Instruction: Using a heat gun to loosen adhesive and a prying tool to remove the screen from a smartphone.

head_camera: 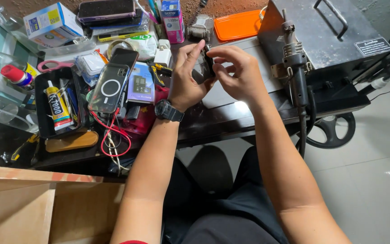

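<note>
Far left: white and blue carton (53, 23), boxy, printed. Far centre: slim pink and blue box (173, 20), upright. Right: black metal case (326, 34) with small white-on-black rectangular label (373, 46). Left: black tray (59, 103) holding white and yellow glue tube (58, 107). Centre-left: clear phone case (110, 86), glossy, ring-marked. Centre: small dark device (208, 63), flat, long axis near-to-far, held above the dark table (231, 119). Left hand (187, 77) curled, thumb and fingers pinching device's left edge; black wristwatch (168, 111). Right hand (235, 72) half closed, fingertips gripping its right side.
</note>
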